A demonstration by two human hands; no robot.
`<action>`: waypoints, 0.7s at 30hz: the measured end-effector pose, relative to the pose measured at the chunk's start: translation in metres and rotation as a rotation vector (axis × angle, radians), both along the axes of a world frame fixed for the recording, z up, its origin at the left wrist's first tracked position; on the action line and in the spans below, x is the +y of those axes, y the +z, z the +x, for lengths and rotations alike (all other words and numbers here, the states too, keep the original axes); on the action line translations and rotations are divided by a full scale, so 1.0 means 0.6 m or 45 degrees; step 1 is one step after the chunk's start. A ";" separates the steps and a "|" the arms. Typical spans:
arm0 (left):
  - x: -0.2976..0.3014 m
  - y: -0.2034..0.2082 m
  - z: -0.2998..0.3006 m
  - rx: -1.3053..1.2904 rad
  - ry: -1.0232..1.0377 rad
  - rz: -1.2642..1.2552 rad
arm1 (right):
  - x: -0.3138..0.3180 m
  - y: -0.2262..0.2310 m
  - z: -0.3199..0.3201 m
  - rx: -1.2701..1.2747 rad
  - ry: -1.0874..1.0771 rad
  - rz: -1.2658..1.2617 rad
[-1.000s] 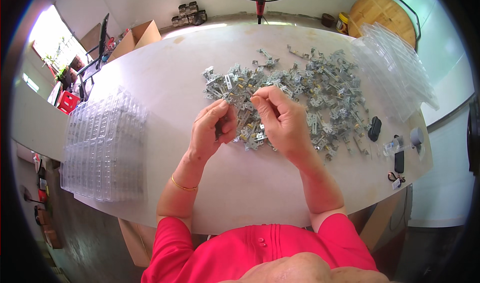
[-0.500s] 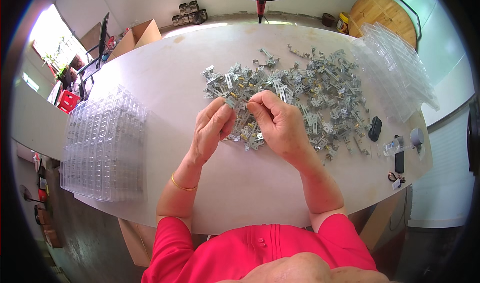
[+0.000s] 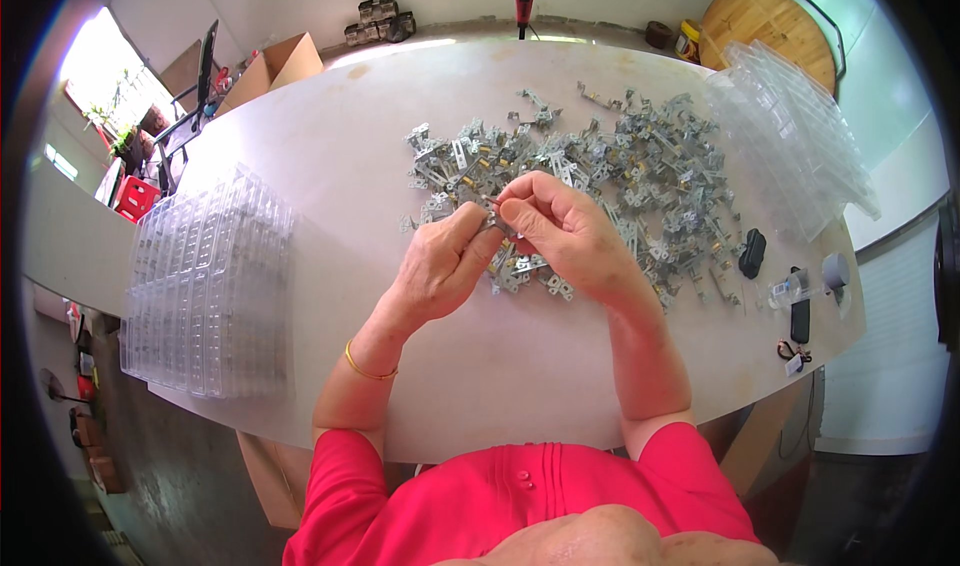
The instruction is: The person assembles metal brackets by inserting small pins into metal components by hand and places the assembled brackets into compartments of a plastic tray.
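My left hand [image 3: 445, 264] is closed, pinching a small grey metal bracket [image 3: 497, 225] between thumb and fingers. Close against it, my right hand [image 3: 578, 241] is closed too, its thumb and index fingertips meeting just above the bracket. Whatever those fingertips hold is too small and covered to make out. Both hands are over the near edge of a wide pile of metal brackets [image 3: 665, 171], silvery pieces with some brass-coloured parts among them. My fingers hide part of the pile.
A stack of clear plastic trays [image 3: 205, 296] stands at the table's left; more clear trays [image 3: 790, 146] lean at the far right. Near the right edge lie a black case [image 3: 752, 255], a clear bottle [image 3: 788, 291], a grey tape roll [image 3: 834, 273] and a black phone [image 3: 800, 321].
My left hand has moved right and slightly down, bringing the bracket against my right fingertips. The hands were apart before; now they touch or nearly touch.
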State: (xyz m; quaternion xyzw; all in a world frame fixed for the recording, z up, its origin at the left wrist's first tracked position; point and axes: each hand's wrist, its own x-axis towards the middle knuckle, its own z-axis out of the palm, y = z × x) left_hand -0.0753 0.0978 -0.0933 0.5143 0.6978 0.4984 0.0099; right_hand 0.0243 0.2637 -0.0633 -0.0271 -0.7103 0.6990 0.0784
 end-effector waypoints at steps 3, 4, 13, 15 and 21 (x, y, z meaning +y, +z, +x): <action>0.000 -0.011 -0.002 0.165 -0.009 -0.024 | 0.003 -0.014 -0.005 0.065 -0.086 0.271; 0.002 -0.011 -0.001 0.163 -0.012 -0.024 | 0.001 -0.021 -0.011 0.064 -0.089 0.270; 0.006 -0.020 0.000 0.128 0.254 -0.014 | -0.013 -0.024 -0.013 0.191 -0.258 0.178; 0.007 -0.031 -0.004 0.149 0.203 0.065 | -0.018 -0.028 -0.016 0.221 -0.227 0.104; -0.007 -0.004 -0.012 -0.250 -0.016 0.050 | -0.003 -0.011 -0.013 0.205 -0.369 0.040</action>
